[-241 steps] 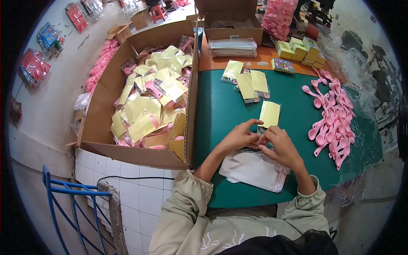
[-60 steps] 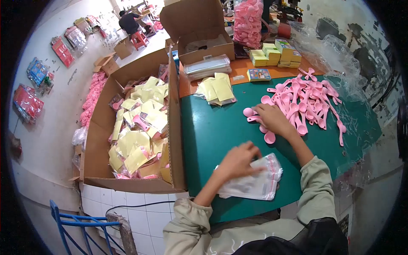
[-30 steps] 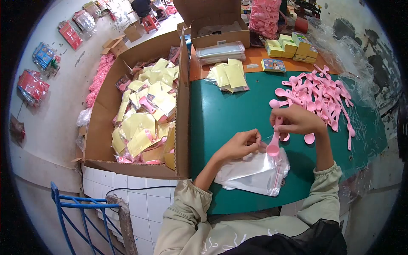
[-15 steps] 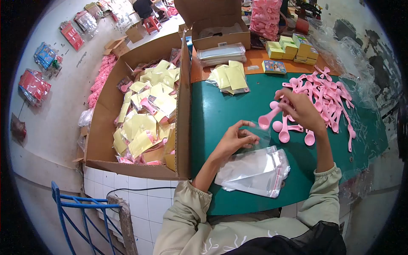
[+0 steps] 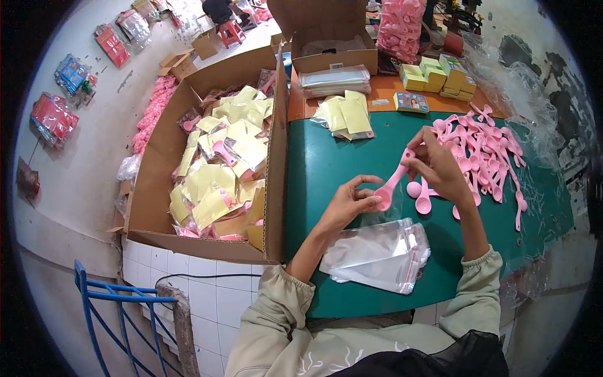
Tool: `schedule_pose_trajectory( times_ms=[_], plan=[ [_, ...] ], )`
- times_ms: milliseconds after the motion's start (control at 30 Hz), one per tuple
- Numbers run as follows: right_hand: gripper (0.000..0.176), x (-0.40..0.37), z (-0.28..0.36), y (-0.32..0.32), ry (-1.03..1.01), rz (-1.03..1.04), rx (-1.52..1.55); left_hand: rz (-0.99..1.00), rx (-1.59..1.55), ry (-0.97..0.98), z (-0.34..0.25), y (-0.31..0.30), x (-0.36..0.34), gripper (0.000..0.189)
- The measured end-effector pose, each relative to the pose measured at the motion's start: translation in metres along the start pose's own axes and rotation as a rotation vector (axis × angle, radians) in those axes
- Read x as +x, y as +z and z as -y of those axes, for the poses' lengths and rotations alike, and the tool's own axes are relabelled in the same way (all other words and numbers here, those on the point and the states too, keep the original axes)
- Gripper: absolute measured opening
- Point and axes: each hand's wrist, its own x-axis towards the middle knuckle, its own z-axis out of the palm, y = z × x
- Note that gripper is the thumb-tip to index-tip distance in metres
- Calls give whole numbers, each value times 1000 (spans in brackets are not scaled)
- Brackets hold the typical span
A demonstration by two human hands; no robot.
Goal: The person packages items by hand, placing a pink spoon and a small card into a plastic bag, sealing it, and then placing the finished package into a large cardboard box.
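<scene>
My right hand point(image 5: 438, 168) pinches a pink measuring spoon point(image 5: 394, 182) by its handle end, bowl hanging down to the left. At the bowl are the fingertips of my left hand point(image 5: 347, 202), which hold a clear plastic bag point(image 5: 391, 210) that shows only faintly around the spoon. Below my hands, a stack of clear plastic bags point(image 5: 374, 254) lies on the green table. Right of the held spoon, more pink spoons point(image 5: 480, 151) are heaped, with a loose one point(image 5: 423, 202) nearer to me.
A large cardboard box point(image 5: 275, 188) on the left holds many packed bags with yellow cards. Several such packs point(image 5: 347, 116) lie at the table's back. Behind them are flat plastic bags point(image 5: 335, 80), an open carton point(image 5: 333, 61), stacks of small cards point(image 5: 433, 75) and a bag of pink spoons point(image 5: 400, 28).
The right hand has brought the spoon left and down, so its bowl now meets the left fingertips and the bag. The view has shifted slightly.
</scene>
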Motion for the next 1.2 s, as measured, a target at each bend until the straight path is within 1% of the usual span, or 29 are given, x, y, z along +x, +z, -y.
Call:
schedule_pose_trajectory(
  times_ms=[67, 100, 200, 300, 400, 433, 533, 567, 600, 667, 700, 733, 767, 800, 833, 867, 900, 1000, 1100, 1200],
  plan=[
    [21, 0, -1, 6, 0, 51, 57, 38, -12, 61, 2, -2, 5, 44],
    [21, 1, -3, 7, 4, 72, 39, 59, -15, 91, 0, -1, 9, 43],
    [21, 1, -12, 9, -41, 27, 111, 57, 28, 137, -12, 10, 23, 39],
    [21, 1, -5, -1, -21, -189, -11, 168, 134, -44, -39, 14, 40, 39],
    [21, 2, -9, -7, -124, -390, 3, 164, 150, -13, -55, 20, 40, 41],
    [24, 0, -9, -8, -93, -389, 38, 164, 142, 23, -57, 19, 41, 41],
    [42, 2, -13, -7, -221, -216, -24, 161, 135, 125, -57, 15, 43, 40],
    [61, 10, -10, -5, -384, -105, -112, 158, 146, 160, -55, 10, 46, 39],
    [62, 17, -13, -5, -337, -81, 89, 152, 158, 195, -55, 6, 47, 39],
    [67, 33, -33, -4, -242, -20, 493, 54, 127, 151, -66, 9, 40, 37],
    [66, 52, -62, -30, -207, 8, 342, 6, 111, 128, -69, 11, 36, 36],
    [61, 68, -73, -41, -23, -181, 138, 8, 113, 132, -68, 9, 37, 35],
    [54, 98, -133, -63, 75, -276, -223, 13, 116, 137, -66, 5, 40, 35],
    [49, 108, -135, -71, 180, -406, -536, 21, 124, 145, -65, 2, 44, 34],
    [47, 119, -163, -76, 149, -599, -634, 34, 122, 160, -64, 0, 45, 33],
    [45, 129, -198, -87, 222, -599, -786, 42, 121, 161, -65, 0, 45, 33],
    [42, 137, -218, -93, 301, -596, -935, 49, 118, 159, -66, -1, 44, 32],
    [31, 129, -201, -79, 382, -512, -997, 34, 122, 115, -68, -3, 43, 32],
    [25, 135, -219, -75, 265, -767, -1118, 22, 121, 81, -62, -7, 46, 32],
    [18, 132, -220, -80, 225, -780, -1135, 51, 107, 68, -50, -14, 55, 33]
  ],
)
